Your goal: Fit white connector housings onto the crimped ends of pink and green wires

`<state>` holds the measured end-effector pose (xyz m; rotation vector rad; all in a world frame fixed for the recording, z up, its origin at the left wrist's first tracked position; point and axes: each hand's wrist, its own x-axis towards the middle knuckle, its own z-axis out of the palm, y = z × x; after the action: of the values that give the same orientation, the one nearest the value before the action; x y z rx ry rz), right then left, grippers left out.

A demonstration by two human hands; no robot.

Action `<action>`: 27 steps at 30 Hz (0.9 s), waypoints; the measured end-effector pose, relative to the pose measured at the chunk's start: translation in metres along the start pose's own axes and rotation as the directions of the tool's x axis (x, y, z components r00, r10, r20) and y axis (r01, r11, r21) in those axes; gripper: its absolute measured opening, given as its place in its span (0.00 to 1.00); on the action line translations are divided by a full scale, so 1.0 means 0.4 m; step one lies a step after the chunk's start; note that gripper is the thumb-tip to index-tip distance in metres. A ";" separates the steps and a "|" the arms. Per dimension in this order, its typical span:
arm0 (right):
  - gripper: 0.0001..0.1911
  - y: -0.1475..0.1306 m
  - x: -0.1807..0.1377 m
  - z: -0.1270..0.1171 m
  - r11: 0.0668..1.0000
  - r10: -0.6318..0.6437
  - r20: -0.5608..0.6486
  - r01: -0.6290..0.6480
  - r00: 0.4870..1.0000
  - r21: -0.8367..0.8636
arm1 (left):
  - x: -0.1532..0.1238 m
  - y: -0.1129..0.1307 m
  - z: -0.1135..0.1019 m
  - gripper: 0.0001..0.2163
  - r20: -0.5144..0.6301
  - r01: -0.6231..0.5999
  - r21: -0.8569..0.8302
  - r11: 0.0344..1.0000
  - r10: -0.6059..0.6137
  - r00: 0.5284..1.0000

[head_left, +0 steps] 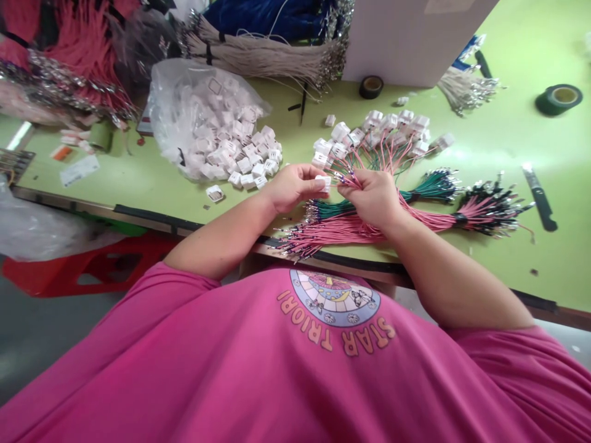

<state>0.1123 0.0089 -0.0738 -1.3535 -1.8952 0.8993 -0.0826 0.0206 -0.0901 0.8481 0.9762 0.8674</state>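
My left hand (pixel 293 186) pinches a white plug (pixel 324 181) just above the table edge. My right hand (pixel 373 195) grips a pink wire (pixel 347 179), metal tip facing the plug. The wire bundle (pixel 332 232) lies directly beneath, within reach.

Matt green worktop (pixel 508 141); glossy white plastic connector (pixel 323 181); smooth pink plastic-coated wires (pixel 332 231) tipped with shiny metal; crinkled clear plastic bag (pixel 175 92); matt black tape roll (pixel 370 86).

Bright even light, edges warped, blurry.
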 end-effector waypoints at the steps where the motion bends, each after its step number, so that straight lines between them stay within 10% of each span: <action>1: 0.11 -0.001 0.000 0.000 1.000 -0.003 0.003 0.003 1.000 -0.005 | 0.001 -0.001 0.000 0.13 -0.004 0.001 -0.001 1.000 -0.001 1.000; 10: 0.11 -0.010 0.002 0.007 0.996 -0.032 0.013 0.033 0.999 -0.085 | -0.008 0.000 0.015 0.11 -0.038 0.014 0.084 0.996 -0.011 0.999; 17: 0.12 0.023 0.023 -0.023 0.994 -0.009 0.004 0.010 1.000 -0.106 | 0.013 0.010 0.003 0.09 -0.101 -0.145 0.207 0.968 0.168 0.981; 21: 0.13 0.006 0.005 -0.035 0.918 -0.205 -0.065 0.169 0.977 -0.358 | 0.031 0.013 -0.009 0.09 -0.188 -0.229 0.418 0.879 0.330 0.925; 27: 0.15 -0.016 -0.005 0.033 0.806 -0.083 0.373 0.282 0.924 -0.520 | 0.072 -0.002 -0.026 0.10 -0.169 -0.265 0.663 0.700 0.485 0.858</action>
<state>0.0989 0.0034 -0.0761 -1.3548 -2.6637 0.4933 -0.0832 0.0480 -0.1037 1.5560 1.4598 1.0850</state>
